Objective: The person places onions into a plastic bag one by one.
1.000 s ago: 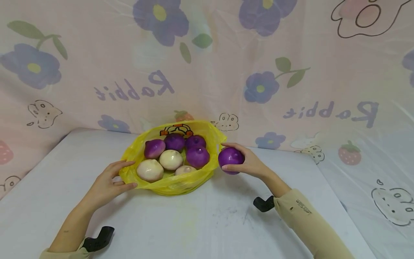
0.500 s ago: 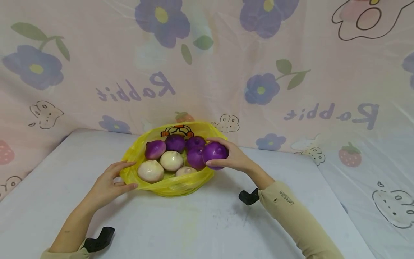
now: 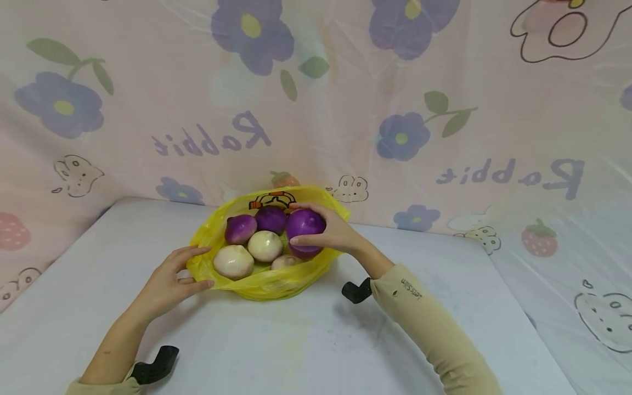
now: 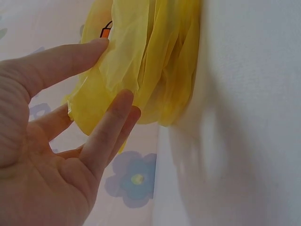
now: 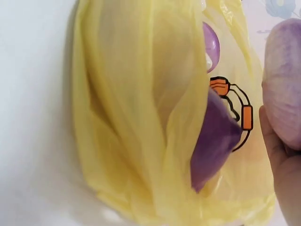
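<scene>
A yellow plastic bag (image 3: 281, 288) stands with its mouth spread wide on the white table. Inside lie purple onions (image 3: 241, 229) and pale white onions (image 3: 265, 246). My right hand (image 3: 338, 230) grips a purple onion (image 3: 305, 221) over the right part of the bag, thumb below and fingers behind. It covers most of another purple onion (image 3: 305, 252). The right wrist view shows the gripped onion (image 5: 284, 80) above the bag's rim. At the bag's left rim is my left hand (image 3: 165, 280), thumb and fingers extended. In the left wrist view its fingers (image 4: 113, 115) touch the yellow plastic.
The white table (image 3: 257, 351) reaches back to a hanging cloth (image 3: 326, 120) printed with flowers and rabbits. A black wrist mount (image 3: 356, 292) juts from the right sleeve, and another black mount (image 3: 157, 366) from the left one.
My right hand has carried the purple onion leftward from beside the bag to over its right part. My left hand stays at the left rim. The view has shifted slightly.
</scene>
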`<state>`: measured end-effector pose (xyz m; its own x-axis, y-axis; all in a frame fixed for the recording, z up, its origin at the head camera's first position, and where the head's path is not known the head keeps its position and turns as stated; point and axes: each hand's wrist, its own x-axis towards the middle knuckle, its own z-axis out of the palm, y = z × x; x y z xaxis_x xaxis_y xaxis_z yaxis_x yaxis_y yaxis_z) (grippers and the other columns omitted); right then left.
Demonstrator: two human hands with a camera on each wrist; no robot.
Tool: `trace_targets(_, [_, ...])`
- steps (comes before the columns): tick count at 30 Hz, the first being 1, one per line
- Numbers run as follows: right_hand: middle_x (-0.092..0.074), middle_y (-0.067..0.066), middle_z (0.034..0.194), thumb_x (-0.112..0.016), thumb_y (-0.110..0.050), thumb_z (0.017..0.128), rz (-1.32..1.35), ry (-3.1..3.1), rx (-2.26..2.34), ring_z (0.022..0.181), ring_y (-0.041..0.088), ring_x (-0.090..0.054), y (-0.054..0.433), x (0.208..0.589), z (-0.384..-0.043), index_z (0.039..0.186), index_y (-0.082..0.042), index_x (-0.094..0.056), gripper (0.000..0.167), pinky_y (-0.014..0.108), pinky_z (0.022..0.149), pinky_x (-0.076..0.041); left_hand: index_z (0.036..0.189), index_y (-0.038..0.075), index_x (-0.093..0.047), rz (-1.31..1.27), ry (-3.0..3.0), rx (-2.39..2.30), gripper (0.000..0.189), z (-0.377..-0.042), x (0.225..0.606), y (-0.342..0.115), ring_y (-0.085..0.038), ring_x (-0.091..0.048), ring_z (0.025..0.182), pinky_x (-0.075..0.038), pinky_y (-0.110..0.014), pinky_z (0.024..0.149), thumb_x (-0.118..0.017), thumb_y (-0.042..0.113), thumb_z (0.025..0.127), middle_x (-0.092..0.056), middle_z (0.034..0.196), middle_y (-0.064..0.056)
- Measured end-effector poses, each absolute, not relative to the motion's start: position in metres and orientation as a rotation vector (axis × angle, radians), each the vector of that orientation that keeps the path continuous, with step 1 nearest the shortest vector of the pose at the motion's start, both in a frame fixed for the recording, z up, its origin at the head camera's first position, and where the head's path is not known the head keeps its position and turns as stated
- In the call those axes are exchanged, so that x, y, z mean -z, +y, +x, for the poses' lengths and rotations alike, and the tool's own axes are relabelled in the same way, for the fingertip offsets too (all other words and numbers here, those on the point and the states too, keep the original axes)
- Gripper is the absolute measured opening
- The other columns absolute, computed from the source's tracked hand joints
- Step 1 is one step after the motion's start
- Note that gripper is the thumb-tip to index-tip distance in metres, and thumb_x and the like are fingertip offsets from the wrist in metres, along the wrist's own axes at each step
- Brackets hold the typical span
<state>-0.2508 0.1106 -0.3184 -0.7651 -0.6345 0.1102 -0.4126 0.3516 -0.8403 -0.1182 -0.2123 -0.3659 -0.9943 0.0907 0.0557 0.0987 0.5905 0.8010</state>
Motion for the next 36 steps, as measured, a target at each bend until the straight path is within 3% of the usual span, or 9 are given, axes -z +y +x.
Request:
trace_targets(11, [-0.051,-0.002,0.137,-0.08,-0.039,0.074,-0.969,2.432,1.32,0.116,0.018,-0.054,0.082,0.316,-0.259,0.134,-0.032,-0.05,0.067,0.039,0.096,-0.051,0.14,0.002,-0.044,-0.152,-2.794,1.408,0.068,-0.119,0.366,-0.212,-0.047,-0.042,0.121,-0.053,-0.048,0.09,-0.076,0.023,0.083,-0.025,0.148,-0.029])
trace_targets(16, [-0.052,-0.002,0.135,-0.078,-0.041,0.076,-1.005,2.486,1.257,0.114,0.015,-0.055,0.065,0.316,-0.266,0.136,-0.024,-0.049,0.069,0.037,0.096,-0.05,0.14,0.003,-0.044,-0.142,-2.798,1.407,0.068,-0.118,0.366,-0.211,-0.048,-0.042,0.121,-0.053,-0.049,0.091,-0.075,0.023,0.083,-0.025,0.148,-0.029])
trace_targets(26, [-0.053,0.002,0.129,-0.078,-0.04,0.076,-0.928,2.459,1.277,0.115,0.018,-0.055,0.052,0.321,-0.276,0.137,-0.014,-0.045,0.074,0.038,0.098,-0.049,0.139,0.002,-0.045,-0.148,-2.776,1.445,0.067,-0.118,0.364,-0.211,-0.049,-0.043,0.121,-0.054,-0.046,0.09,-0.075,0.02,0.082,-0.025,0.148,-0.03])
trace_targets(36, [-0.053,0.003,0.13,-0.077,-0.042,0.077,-0.865,2.525,1.263,0.112,0.018,-0.056,0.043,0.329,-0.287,0.135,-0.013,-0.048,0.071,0.036,0.096,-0.051,0.139,0.001,-0.045,-0.153,-2.758,1.466,0.067,-0.119,0.367,-0.212,-0.049,-0.044,0.121,-0.055,-0.043,0.088,-0.076,0.018,0.082,-0.025,0.148,-0.03])
